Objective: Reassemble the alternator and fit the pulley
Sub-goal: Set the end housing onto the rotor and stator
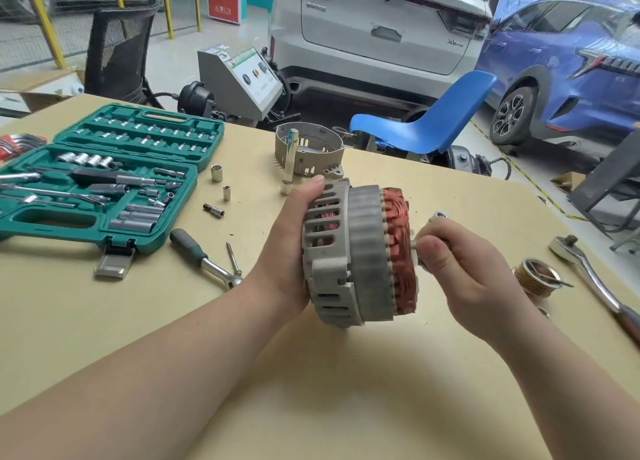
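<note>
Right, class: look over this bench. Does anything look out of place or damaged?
Several sockets lie loose on the table outside the open green tool case. Beyond the table's far edge, the blue chair is tipped over, its shell edge ragged. The alternator shows no visible damage.

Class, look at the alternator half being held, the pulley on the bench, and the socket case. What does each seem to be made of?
Alternator half: grey matte cast metal, likely aluminium; reddish coils suggest copper.
Pulley: shiny brass-coloured grooved metal.
Socket case: green moulded plastic.
</note>
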### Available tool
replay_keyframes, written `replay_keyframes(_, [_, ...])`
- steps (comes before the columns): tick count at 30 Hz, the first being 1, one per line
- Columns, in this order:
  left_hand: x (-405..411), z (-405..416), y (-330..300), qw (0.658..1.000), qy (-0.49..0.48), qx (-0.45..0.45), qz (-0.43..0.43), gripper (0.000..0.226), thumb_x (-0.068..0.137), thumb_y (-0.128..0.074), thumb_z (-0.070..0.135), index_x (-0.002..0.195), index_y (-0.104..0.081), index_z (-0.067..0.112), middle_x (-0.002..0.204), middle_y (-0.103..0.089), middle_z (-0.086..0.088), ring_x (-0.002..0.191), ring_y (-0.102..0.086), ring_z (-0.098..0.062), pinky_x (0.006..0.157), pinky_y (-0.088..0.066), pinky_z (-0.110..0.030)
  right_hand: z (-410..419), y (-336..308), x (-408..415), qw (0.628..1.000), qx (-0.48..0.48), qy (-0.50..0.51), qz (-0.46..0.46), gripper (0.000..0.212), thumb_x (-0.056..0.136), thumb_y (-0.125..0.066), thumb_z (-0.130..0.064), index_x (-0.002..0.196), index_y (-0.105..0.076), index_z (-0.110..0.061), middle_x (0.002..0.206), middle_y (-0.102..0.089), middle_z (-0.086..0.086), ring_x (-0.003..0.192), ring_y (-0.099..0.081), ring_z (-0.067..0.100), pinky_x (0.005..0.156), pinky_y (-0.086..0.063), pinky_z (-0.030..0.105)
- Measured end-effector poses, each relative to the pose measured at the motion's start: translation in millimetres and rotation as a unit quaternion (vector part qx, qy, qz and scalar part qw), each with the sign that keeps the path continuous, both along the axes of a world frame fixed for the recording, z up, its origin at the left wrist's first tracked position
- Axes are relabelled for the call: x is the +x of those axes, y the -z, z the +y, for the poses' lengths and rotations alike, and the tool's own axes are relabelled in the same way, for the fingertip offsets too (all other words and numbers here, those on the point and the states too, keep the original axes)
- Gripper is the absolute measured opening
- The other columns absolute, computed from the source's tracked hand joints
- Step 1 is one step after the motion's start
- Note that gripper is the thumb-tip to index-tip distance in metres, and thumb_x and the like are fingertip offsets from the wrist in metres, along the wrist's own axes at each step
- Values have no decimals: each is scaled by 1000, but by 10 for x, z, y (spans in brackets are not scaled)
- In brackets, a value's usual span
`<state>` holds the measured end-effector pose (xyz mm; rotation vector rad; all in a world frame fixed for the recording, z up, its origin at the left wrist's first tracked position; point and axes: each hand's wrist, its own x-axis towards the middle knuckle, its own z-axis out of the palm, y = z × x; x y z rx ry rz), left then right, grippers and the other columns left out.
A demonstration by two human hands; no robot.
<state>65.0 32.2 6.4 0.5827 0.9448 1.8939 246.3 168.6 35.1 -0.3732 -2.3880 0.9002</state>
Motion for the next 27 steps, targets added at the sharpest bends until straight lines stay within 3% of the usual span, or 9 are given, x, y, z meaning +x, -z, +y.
replay_keyframes(5, [37,-19,-2,1000,-19,12,19,33,97,-61,54,85,-78,29,86,-76,5,80,-75,-15,71,-61,-30,-35,45,4,996,-74,-11,48,31,101,-52,-38,84,-58,-13,71,-49,2,70,-46,23,65,-36,40])
replay_keyframes(7, [80,-13,-27,998,-31,8,52,36,93,-63,57,97,-74,24,96,-73,-1,92,-71,-24,85,-59,-42,-105,5,-37,986,-135,21,95,30,103,-52,-31,81,-60,-12,73,-56,-3,71,-54,14,67,-44,28])
replay_keyframes(9, [136,-15,-51,994,-40,2,104,45,90,-64,58,110,-72,18,105,-73,-5,101,-70,-29,92,-56,-53,-168,-70,-106,960,-238,73,131,29,103,-56,-34,84,-67,-16,80,-66,-3,75,-62,13,71,-49,31])
replay_keyframes(13, [279,-65,-113,980,-47,11,191,46,77,-72,58,112,-74,28,103,-77,5,93,-77,-14,71,-60,-24,-122,-139,-120,891,-414,122,142,32,97,-65,-47,102,-80,-19,110,-78,7,96,-75,27,81,-58,44])
replay_keyframes(15, [321,-74,-118,976,-52,12,212,46,75,-73,59,112,-73,32,104,-77,4,92,-78,-14,71,-59,-22,-101,-146,-66,869,-475,85,107,45,93,-63,-54,114,-79,-17,119,-75,15,105,-74,37,87,-58,49])
replay_keyframes(18, [352,-70,-89,978,-41,23,202,50,78,-75,60,120,-73,32,117,-76,6,103,-77,-13,79,-61,-26,-63,-142,-1,859,-505,23,84,48,96,-58,-51,118,-76,-13,117,-74,17,102,-74,37,81,-60,45])
replay_keyframes(21, [386,-53,84,980,-27,37,192,81,75,-81,75,146,-59,42,155,-58,13,137,-63,-18,111,-54,-49,-85,-137,10,845,-527,2,96,44,93,-61,-50,111,-79,-15,106,-77,12,94,-75,33,75,-62,41])
replay_keyframes(24, [423,-41,228,972,4,55,228,108,69,-80,84,161,-37,48,172,-35,12,148,-53,-16,113,-54,-50,-123,-85,-4,819,-557,11,138,38,91,-65,-48,100,-81,-15,96,-77,8,85,-76,30,70,-62,38])
replay_keyframes(27, [432,8,270,949,11,45,313,121,66,-78,88,167,-27,45,175,-12,31,156,-38,-6,115,-53,-47,-102,10,-11,772,-607,31,184,31,93,-66,-44,94,-79,-16,91,-75,5,78,-74,27,69,-62,37])
